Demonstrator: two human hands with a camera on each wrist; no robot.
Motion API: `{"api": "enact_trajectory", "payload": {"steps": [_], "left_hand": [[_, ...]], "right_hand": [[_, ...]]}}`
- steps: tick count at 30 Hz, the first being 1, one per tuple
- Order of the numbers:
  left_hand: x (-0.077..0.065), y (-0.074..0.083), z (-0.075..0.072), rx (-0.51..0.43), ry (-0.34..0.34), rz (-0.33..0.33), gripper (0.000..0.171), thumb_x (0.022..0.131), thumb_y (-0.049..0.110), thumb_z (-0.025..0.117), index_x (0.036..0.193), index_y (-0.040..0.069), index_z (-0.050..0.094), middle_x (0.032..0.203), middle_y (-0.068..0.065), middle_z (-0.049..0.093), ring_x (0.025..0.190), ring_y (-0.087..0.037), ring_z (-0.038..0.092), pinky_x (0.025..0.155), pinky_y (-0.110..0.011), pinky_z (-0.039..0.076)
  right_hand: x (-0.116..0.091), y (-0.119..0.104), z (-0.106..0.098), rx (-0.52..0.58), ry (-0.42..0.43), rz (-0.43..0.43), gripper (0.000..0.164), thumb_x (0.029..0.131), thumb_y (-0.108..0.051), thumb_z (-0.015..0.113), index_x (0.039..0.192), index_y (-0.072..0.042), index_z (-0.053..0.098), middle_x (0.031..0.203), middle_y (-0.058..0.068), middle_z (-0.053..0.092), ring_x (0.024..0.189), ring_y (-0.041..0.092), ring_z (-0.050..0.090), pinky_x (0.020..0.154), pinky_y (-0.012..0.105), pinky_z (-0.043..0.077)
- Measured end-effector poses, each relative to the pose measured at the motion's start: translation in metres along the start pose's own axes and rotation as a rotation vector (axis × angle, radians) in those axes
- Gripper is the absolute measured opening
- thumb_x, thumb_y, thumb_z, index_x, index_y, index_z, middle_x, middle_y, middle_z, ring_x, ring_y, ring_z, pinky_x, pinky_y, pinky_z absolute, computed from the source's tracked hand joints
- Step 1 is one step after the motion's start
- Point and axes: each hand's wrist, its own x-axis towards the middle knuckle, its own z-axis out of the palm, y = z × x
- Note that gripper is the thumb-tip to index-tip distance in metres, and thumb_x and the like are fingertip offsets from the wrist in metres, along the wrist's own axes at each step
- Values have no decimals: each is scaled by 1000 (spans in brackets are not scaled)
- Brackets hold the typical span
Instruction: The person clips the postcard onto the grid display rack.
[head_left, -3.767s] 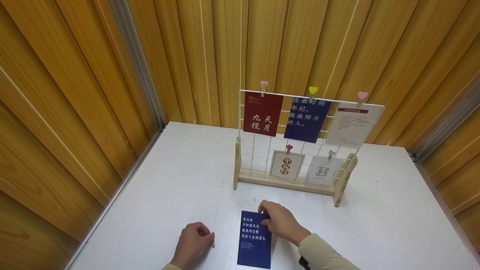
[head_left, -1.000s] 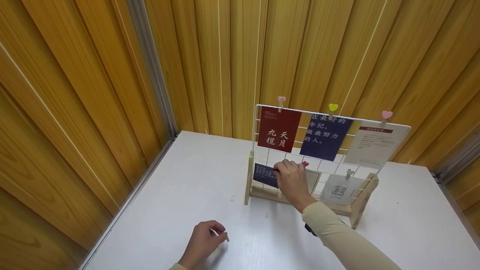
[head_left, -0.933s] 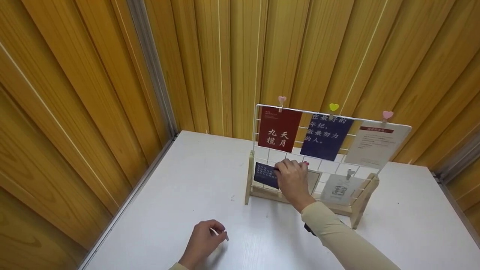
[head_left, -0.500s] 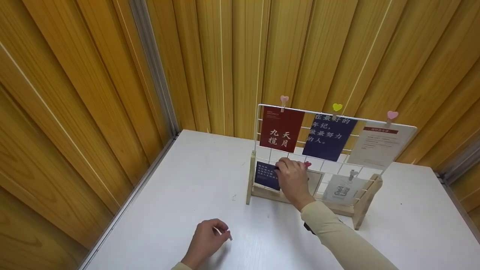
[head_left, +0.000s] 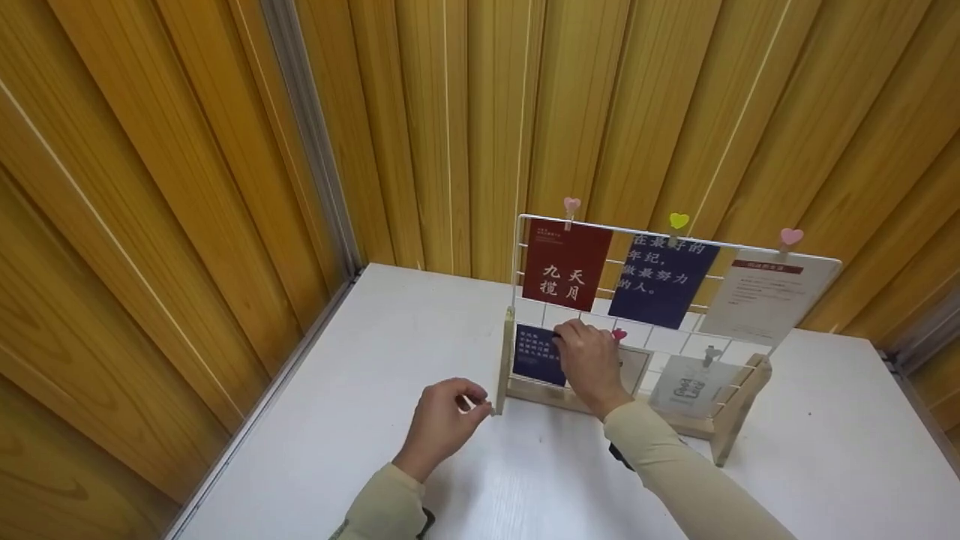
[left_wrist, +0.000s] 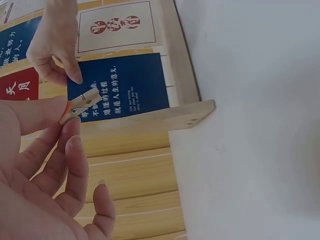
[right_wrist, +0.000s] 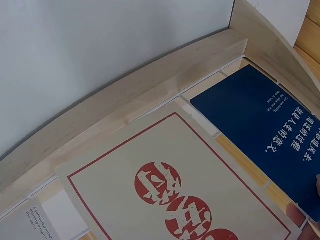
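Observation:
My right hand (head_left: 592, 364) holds a dark blue card (head_left: 534, 356) with white writing by its upper right corner, against the lower left of a white wire grid rack (head_left: 518, 262). In the left wrist view the card (left_wrist: 142, 85) is seen whole except near its top. Thumb and index finger of my left hand (head_left: 448, 420) pinch a small wooden clothespin (left_wrist: 86, 102) with a bit of orange at its end. That hand is by the rack's left wooden foot (head_left: 505, 364), apart from the card in the head view.
Clothespins with heart tops hold a red card (head_left: 566, 262), a blue card (head_left: 660, 289) and a white card (head_left: 765, 296) on the top row. Below hang a cream card (right_wrist: 125, 160) with red print and a pale card (head_left: 691, 386). A white table (head_left: 330, 442) bears the rack.
The blue card has gone from the table to the grid in my right hand. My left hand has just moved forward and right towards the rack, with the clothespin. The view has shifted slightly.

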Motion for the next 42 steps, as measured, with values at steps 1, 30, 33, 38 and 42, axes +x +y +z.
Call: {"api": "enact_trajectory", "payload": {"steps": [1, 30, 33, 38, 42], "left_hand": [[4, 5, 0, 14, 11, 12, 9, 83, 9, 79, 89, 12, 74, 82, 11, 64, 77, -11, 58, 68, -26, 49], [92, 48, 22, 476, 177, 478, 8, 82, 21, 82, 90, 22, 81, 90, 12, 73, 85, -12, 59, 86, -46, 37], [98, 46, 27, 493, 198, 543, 7, 81, 18, 82, 88, 22, 81, 87, 11, 74, 83, -11, 60, 85, -46, 38], [108, 47, 32, 495, 204, 611, 9, 82, 13, 80, 84, 22, 81, 85, 12, 74, 79, -11, 60, 83, -47, 38], [113, 47, 33, 515, 177, 620, 10, 84, 14, 78, 83, 24, 81, 85, 12, 74, 80, -11, 61, 83, -46, 38]], "right_hand": [[-1, 0, 0, -5, 3, -3, 14, 80, -2, 79, 91, -2, 70, 86, 10, 68, 70, 29, 66, 58, 43, 48], [-1, 5, 9, -72, 61, -78, 10, 82, -2, 77, 92, -1, 76, 84, 9, 68, 70, 26, 67, 55, 39, 48], [-2, 4, 9, -67, 60, -83, 9, 83, -1, 74, 92, -1, 76, 84, 9, 67, 70, 27, 66, 55, 39, 48], [-2, 6, 8, -52, 54, -82, 12, 81, 1, 73, 93, -2, 75, 85, 9, 66, 72, 27, 65, 55, 40, 47], [-3, 7, 7, -49, 52, -82, 15, 79, 3, 74, 94, -2, 75, 86, 8, 65, 73, 27, 65, 56, 40, 47]]}}
